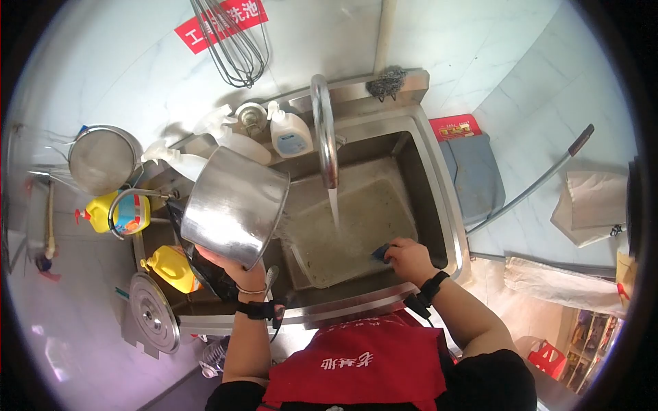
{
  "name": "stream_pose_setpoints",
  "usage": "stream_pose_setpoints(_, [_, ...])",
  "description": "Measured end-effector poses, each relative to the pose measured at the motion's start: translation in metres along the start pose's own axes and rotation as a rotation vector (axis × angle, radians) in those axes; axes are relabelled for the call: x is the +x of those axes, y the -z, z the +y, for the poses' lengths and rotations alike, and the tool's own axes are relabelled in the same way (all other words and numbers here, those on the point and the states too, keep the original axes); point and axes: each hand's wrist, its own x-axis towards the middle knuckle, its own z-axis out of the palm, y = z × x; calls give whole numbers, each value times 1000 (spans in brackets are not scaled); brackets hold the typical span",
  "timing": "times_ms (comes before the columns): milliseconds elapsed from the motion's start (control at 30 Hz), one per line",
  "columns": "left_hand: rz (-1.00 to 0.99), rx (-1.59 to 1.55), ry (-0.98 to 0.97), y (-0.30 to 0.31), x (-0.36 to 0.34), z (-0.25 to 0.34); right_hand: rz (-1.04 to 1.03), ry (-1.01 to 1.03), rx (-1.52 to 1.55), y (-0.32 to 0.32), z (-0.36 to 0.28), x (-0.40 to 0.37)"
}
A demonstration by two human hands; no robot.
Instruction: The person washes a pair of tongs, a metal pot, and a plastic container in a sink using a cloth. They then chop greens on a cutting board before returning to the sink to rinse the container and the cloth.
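Note:
A shiny stainless steel pot (236, 202) is tilted over the left part of the sink, and my left hand (243, 270) grips it at its lower edge. The left fingers are partly hidden by the pot. My right hand (409, 262) is closed on a small blue scrubbing pad (380, 252) over the right basin. Water runs from the faucet (325, 137) into a shallow rectangular tub (310, 279), which sits in the sink basin (428, 240) and holds cloudy water.
White spray bottles (290, 132) line the back ledge. Yellow jugs (170, 268) and a round lid (154, 313) are at the left. A strainer (103, 159) and a whisk (236, 51) hang on the wall. Beside the sink's right edge stands a grey bin (473, 178).

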Motion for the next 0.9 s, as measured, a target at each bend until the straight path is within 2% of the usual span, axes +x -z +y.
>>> stream_pose_setpoints(33, [20, -292, 192, -3, -2, -12, 89, 24, -37, 2, 3, -1])
stream_pose_setpoints(67, [25, -291, 194, -3, -3, -14, 178, 49, -74, 5, 6, -2])
stream_pose_setpoints(133, [-146, -373, 365, -2, 1, -3, 200, 32, -77, 16, 11, -6])
stream_pose_setpoints(167, [-134, -438, 266, -2, -6, -15, 225, 11, -80, 23, 15, -8])
stream_pose_setpoints(200, [-127, -176, 57, -4, -5, 5, 224, 13, -84, 28, 20, -10])
stream_pose_setpoints(300, [-203, -82, 159, -10, -27, -3, 238, -87, -77, 43, 30, -17])
stream_pose_setpoints(367, [-355, -487, 870, -15, -39, 11, 246, -110, -88, 48, 39, -23])
stream_pose_setpoints(400, [-355, -489, 872, -20, -43, 14, 256, -135, -97, 49, 42, -26])
stream_pose_setpoints(467, [-371, -752, 1290, -32, -53, 12, 263, -156, -102, 48, 47, -31])
stream_pose_setpoints(500, [-371, -755, 1294, -38, -61, 3, 273, -175, -104, 47, 49, -34])
stream_pose_setpoints(567, [-444, -956, 1471, -46, -77, -15, 269, -172, -90, 45, 49, -39])
stream_pose_setpoints(700, [-480, -989, 1424, -67, -79, -5, 257, -150, -68, 41, 45, -44])
stream_pose_setpoints(767, [-490, -1089, 1665, -81, -80, -5, 253, -154, -57, 42, 45, -45])
stream_pose_setpoints(900, [-604, -1138, 1777, -108, -99, 3, 231, -151, -76, 48, 45, -48])
